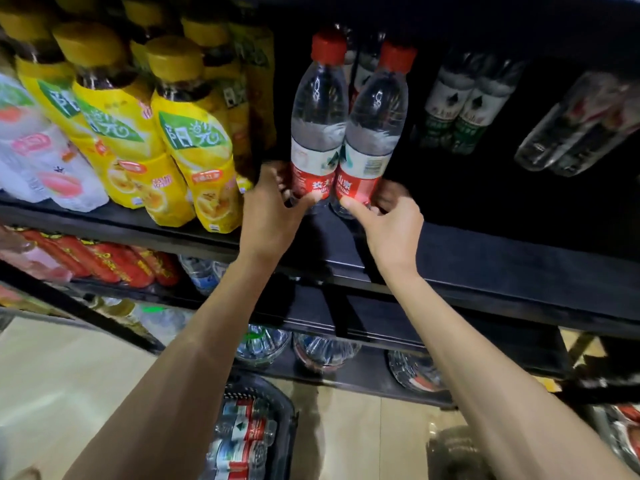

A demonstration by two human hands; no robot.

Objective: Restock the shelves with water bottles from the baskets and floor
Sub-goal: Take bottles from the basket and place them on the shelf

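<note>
Two clear water bottles with red caps and red-and-white labels stand side by side on the dark upper shelf. My left hand grips the base of the left bottle, thumb on its label. My right hand holds the base of the right bottle, thumb pressed on the red label. More red-capped bottles stand behind them. A black basket on the floor below holds several more water bottles.
Yellow-capped tea bottles crowd the shelf just left of my left hand. Green-labelled bottles and clear bottles stand to the right, with dark open shelf between. Lower shelves hold red packs and water bottles.
</note>
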